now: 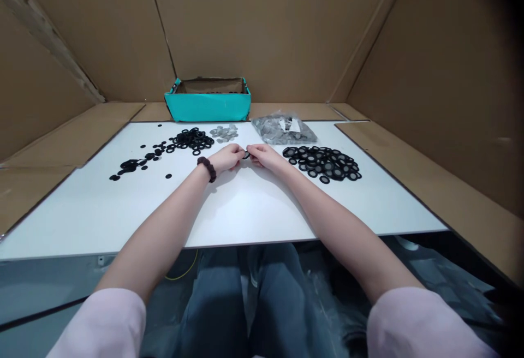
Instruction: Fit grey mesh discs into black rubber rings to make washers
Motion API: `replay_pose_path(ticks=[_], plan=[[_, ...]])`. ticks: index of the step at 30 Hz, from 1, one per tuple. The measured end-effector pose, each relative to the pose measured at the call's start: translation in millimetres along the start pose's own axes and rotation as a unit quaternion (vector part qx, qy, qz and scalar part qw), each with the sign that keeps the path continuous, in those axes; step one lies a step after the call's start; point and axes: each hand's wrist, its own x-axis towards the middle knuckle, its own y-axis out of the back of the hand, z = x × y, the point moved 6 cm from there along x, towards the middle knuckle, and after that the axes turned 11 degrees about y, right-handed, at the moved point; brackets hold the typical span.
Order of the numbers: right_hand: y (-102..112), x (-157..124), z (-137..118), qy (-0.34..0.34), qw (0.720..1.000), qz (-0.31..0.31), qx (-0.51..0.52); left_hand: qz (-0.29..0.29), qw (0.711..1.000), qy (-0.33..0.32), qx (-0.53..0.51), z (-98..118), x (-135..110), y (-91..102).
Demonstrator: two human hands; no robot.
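Observation:
Between my two hands, just above or on the white table [245,210], is a small black ring [246,155]. My left hand [229,157] pinches it from the left, a dark hair tie [207,168] round the wrist. From the other side my right hand [262,156] grips the same ring with closed fingers. Fingertips hide part of the ring. Left of my hands lies a heap of black rings [192,139], beside a small pile of grey discs [225,133]. To the right spreads a pile of black rings with grey centres [327,164].
A teal box [208,107] stands at the back edge with dark things inside. A clear plastic bag of grey discs [282,129] lies behind my right hand. Small black discs [130,165] are scattered at the left. Cardboard walls [262,30] enclose the table's back and sides.

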Motion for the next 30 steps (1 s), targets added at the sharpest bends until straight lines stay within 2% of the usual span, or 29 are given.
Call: replay_pose_path(ticks=[4, 10, 14, 23, 30], plan=[[0, 2, 2, 0.001, 1.000, -0.005, -0.009, -0.014, 1.000, 0.004, 0.008, 0, -1, -2.1], [3, 5, 6, 0.049, 0.995, -0.014, -0.080, 0.000, 1.000, 0.011, -0.004, -3, 1, -0.8], [2, 4, 6, 0.029, 0.996, -0.023, -0.080, 0.006, 1.000, 0.015, 0.018, -3, 1, -1.6], [1, 1, 2, 0.020, 0.996, -0.029, -0.082, -0.052, 0.998, -0.022, 0.024, 5, -8, -2.1], [2, -2, -7, 0.061, 0.985, -0.047, -0.154, -0.038, 0.999, -0.024, -0.028, -4, 4, -1.8]])
